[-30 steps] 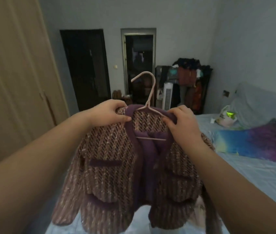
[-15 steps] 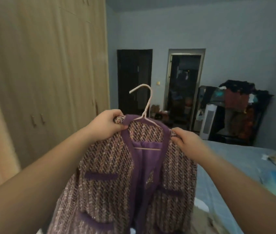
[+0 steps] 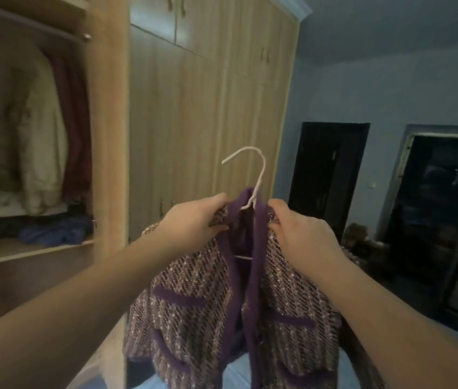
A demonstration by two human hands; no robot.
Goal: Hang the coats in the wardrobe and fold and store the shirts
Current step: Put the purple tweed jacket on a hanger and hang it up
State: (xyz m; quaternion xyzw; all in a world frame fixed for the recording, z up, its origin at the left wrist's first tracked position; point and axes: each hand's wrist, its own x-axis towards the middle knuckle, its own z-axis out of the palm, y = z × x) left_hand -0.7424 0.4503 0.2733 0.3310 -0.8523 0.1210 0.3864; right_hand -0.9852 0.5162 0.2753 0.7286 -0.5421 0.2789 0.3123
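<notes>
Head view: coat (image 3: 194, 299) below both hands' grip

A dark closed door (image 3: 327, 175) and an open doorway (image 3: 443, 209) stand side by side in the pale blue wall (image 3: 390, 88).

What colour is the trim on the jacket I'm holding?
Purple trim on a pinkish tweed-like weave, seen in the head view.

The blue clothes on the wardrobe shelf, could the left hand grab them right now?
Probably not yet. The left hand is shut on the tweed coat by its shoulder. The blue clothes lie in the open wardrobe, nothing blocking, but off to the left.
</notes>
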